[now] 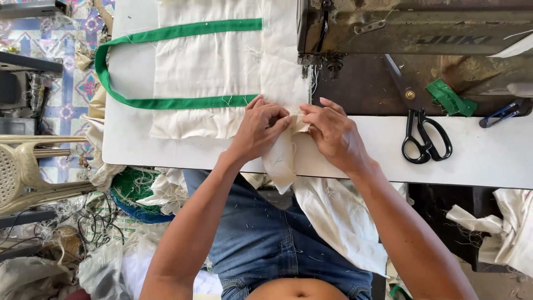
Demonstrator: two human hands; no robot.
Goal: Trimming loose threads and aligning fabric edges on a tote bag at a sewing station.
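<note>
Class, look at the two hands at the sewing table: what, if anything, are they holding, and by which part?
Both the left hand and right hand pinch the cream fabric at its folded edge, in front of the sewing machine.

Both hands (pixel 297 129) on cloth (pixel 222 66) (cream)

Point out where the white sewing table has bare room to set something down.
The white sewing table is bare right of the black-handled scissors, and in a strip between them and the right hand. A narrow margin lies left of the cream fabric with green strap. It is crowded where the left hand and right hand pinch the fabric beside the sewing machine.
</note>
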